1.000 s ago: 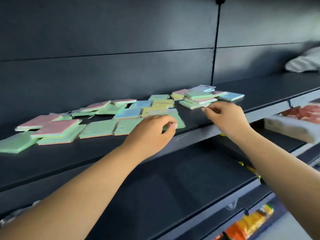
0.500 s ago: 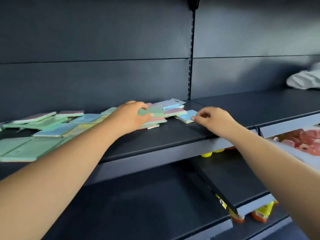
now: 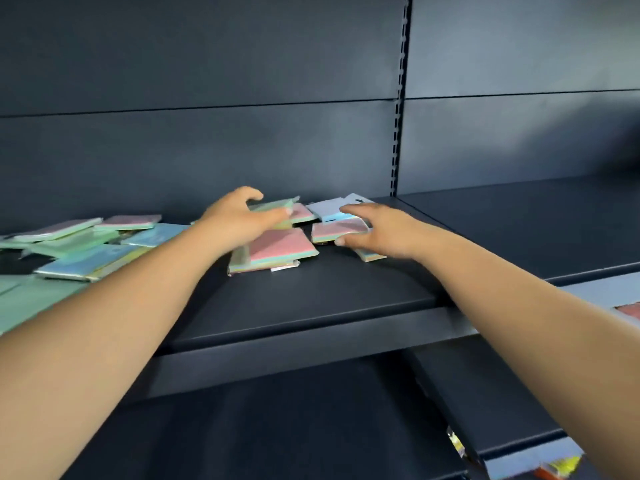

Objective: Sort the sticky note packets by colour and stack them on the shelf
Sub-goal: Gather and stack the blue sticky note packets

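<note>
Sticky note packets lie scattered on the dark shelf (image 3: 311, 292). My left hand (image 3: 235, 221) grips a green packet (image 3: 273, 205), tilted a little above the pile. Below it a large pink-topped packet (image 3: 282, 247) lies flat. My right hand (image 3: 377, 235) curls over the right end of a smaller pink packet (image 3: 337, 230), thumb at its front edge and forefinger at its back edge. A white and blue packet (image 3: 330, 209) sits just behind, and another packet (image 3: 370, 256) pokes out under my right palm. Green, blue and pink packets (image 3: 86, 261) spread to the left.
A slotted upright post (image 3: 400, 116) splits the dark back wall, with bare shelf to its right (image 3: 519, 237). A lower shelf (image 3: 277, 427) lies underneath, and yellow and orange goods (image 3: 561, 465) show at the bottom right.
My left hand has lifted the green packet off the pile. My right hand moved left from the blue packet onto the pink one. The view has shifted closer and to the right.
</note>
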Demonstrator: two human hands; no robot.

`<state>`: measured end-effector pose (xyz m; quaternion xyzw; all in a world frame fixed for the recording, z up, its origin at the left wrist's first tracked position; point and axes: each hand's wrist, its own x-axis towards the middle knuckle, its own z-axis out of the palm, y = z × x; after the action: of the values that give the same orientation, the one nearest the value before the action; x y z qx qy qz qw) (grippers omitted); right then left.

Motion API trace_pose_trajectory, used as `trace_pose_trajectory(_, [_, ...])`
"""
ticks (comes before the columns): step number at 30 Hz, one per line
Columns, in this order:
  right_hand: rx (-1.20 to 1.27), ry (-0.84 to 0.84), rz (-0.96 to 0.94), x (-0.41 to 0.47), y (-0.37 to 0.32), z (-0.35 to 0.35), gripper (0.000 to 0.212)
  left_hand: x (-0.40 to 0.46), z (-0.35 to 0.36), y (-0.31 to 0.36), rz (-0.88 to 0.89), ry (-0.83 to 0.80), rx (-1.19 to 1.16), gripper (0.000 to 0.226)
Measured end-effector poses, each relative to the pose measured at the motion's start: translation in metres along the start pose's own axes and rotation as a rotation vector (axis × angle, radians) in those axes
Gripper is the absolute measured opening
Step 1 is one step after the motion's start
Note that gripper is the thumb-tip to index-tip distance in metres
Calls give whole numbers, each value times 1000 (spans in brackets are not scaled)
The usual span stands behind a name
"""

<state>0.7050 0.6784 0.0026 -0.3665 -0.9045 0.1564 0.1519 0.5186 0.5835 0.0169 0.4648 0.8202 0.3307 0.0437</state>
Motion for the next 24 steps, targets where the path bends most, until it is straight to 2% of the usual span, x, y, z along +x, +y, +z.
trace_pose_trajectory(3, [-65,-68,0,11,3,5,50,9,-29,-16,-45,71,-18,64])
trace_pose_trajectory(6, [-2,122,-2,14,9,2,28,15,-45,-34,-119,38,29,68])
trace_pose_trajectory(8, [347,261,65,16,11,-4,28,15,-45,-47,-163,-20,137,71])
trace_pose_trajectory(10, [770,270,137,15,10,-8,26,12,-41,-59,-172,-67,228,71])
trace_pose_trajectory(12, [876,245,158,15,10,-8,24,11,-37,-72,-183,-112,229,68])
trace_pose_trajectory(14, [812,282,139,18,6,-6,26,12,-39,-78,-216,-164,145,73])
trace_pose_trajectory(16, [610,361,40,21,-5,-4,28,14,-45,-76,-249,-192,50,80])
trace_pose_trajectory(17, [477,342,-42,20,-16,-1,27,17,-49,-74,-243,-186,42,81])
trace_pose_trajectory(19, [203,140,-194,18,-42,11,34,21,-57,-67,-195,-164,14,73])
trace_pose_trajectory(21, [61,-83,-223,18,-61,27,49,22,-61,-59,-140,-166,-38,64])
trace_pose_trajectory(24, [213,-137,-147,24,-69,21,52,26,-58,-48,-10,-214,-12,60])
